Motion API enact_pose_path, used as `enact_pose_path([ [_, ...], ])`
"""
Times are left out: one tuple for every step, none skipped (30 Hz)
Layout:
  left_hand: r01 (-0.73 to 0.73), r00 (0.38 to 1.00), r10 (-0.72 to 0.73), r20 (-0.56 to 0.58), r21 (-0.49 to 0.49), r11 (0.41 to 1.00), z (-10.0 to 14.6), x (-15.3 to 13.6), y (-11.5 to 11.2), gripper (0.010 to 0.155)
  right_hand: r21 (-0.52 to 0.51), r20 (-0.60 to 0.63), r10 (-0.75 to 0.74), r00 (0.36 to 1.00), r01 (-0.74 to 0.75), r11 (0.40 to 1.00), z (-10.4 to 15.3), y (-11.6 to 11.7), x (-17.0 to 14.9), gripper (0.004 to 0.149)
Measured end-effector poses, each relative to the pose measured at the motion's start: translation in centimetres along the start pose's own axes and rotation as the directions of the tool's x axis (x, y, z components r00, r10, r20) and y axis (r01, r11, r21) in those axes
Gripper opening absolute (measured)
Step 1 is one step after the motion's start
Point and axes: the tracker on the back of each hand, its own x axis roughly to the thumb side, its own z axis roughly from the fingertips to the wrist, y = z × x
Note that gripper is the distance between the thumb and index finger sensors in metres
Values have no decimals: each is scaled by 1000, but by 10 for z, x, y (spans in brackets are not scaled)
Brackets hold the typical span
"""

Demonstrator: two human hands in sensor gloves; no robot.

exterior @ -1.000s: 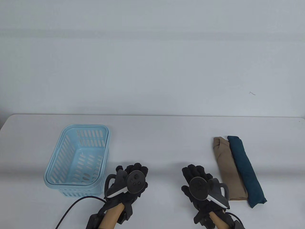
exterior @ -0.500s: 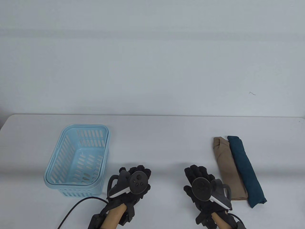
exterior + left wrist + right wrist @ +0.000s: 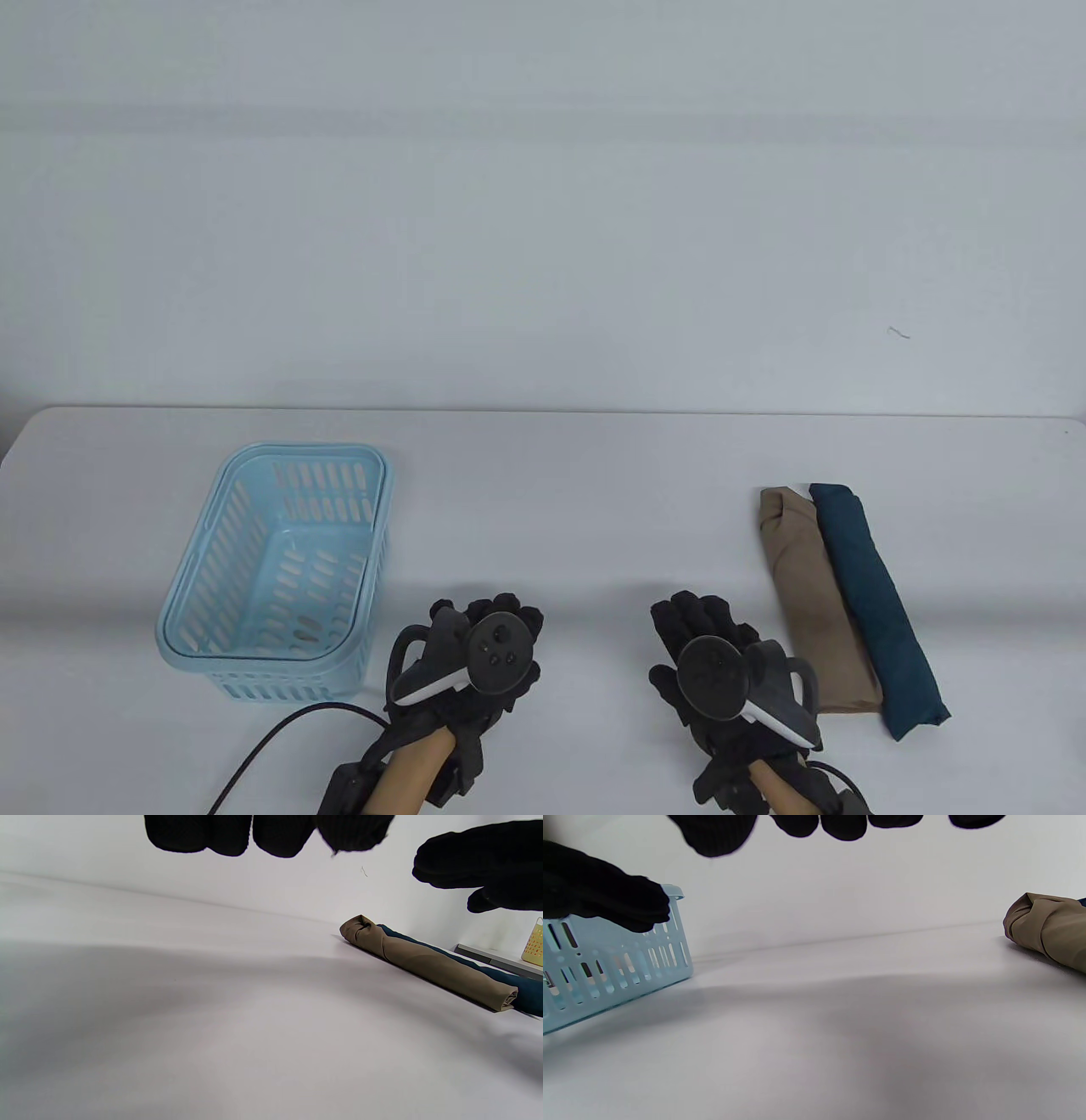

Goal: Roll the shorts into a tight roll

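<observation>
Two rolled shorts lie side by side at the table's right: a tan roll (image 3: 813,600) and a dark teal roll (image 3: 878,602) touching its right side. The tan roll (image 3: 428,963) shows in the left wrist view with the teal roll (image 3: 526,991) behind it; its end (image 3: 1048,927) shows in the right wrist view. My left hand (image 3: 484,632) hovers near the front edge, right of the basket, holding nothing. My right hand (image 3: 704,628) hovers just left of the tan roll, fingers loose and empty. Both hands' fingertips (image 3: 280,836) (image 3: 848,825) hang above the table.
A light blue slotted plastic basket (image 3: 276,564) stands at the left, seen also as the basket (image 3: 606,959) in the right wrist view. A black cable (image 3: 271,739) runs from my left wrist. The white table (image 3: 577,509) lies between the hands and the back wall.
Both hands drifted slightly; the left hand shifted a little to the right and toward the front edge. The rolls and basket have not moved.
</observation>
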Motion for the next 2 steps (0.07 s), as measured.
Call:
enact_pose_path([
  [0, 1000, 0, 1, 0, 1000, 0, 0, 0, 64, 1, 1, 0, 1000, 0, 1000, 0, 0, 0, 67],
  [-1, 1000, 1, 1, 0, 1000, 0, 0, 0, 63, 3, 2, 1, 1000, -1, 1000, 0, 0, 1, 67],
])
